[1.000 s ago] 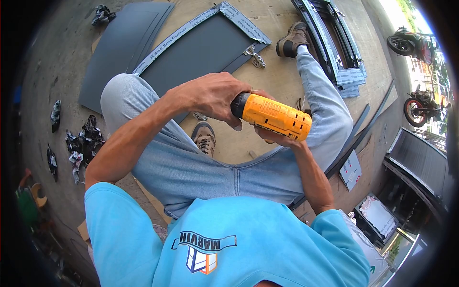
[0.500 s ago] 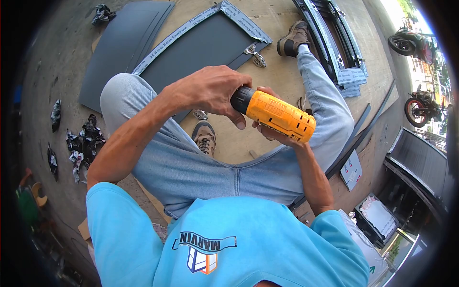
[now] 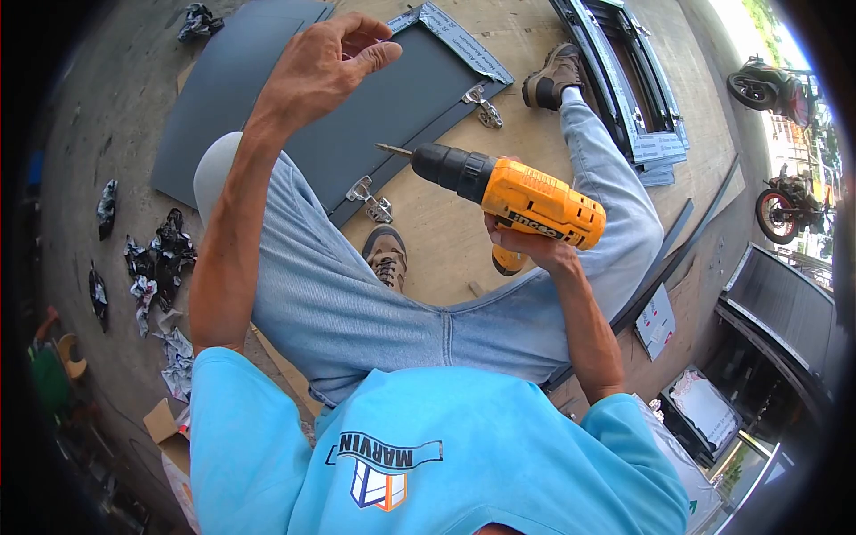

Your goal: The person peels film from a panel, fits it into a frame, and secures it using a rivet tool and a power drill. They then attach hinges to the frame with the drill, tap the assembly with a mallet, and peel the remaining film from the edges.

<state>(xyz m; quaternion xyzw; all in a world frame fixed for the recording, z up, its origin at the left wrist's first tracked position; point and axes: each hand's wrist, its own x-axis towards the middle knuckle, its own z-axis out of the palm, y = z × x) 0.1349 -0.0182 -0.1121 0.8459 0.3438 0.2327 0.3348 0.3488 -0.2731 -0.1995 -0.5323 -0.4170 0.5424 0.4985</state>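
My right hand (image 3: 535, 246) is wrapped round the handle of a yellow and black power drill (image 3: 544, 201). The drill lies level over my lap, its bit (image 3: 393, 150) pointing left. Raised at the upper left, my left hand (image 3: 321, 69) is over the dark panels, apart from the drill, thumb and fingers apart and nothing visible between them. Beneath is a dark grey panel (image 3: 357, 125) with printed tape on its frame. Two metal hinges are on its near edge, one (image 3: 373, 200) by my shoe, the other (image 3: 482, 105) farther right.
Dark sheets (image 3: 214, 107) lie at the upper left. Taped frames (image 3: 624, 80) are stacked at the upper right, beside my other shoe (image 3: 553, 76). Crumpled plastic (image 3: 160, 259) litters the floor on the left. Long dark strips (image 3: 682, 241) and two motorcycles (image 3: 777, 209) are on the right.
My left hand has let go of the drill's front end and moved up and left. The drill has turned, so its bit and handle now show.
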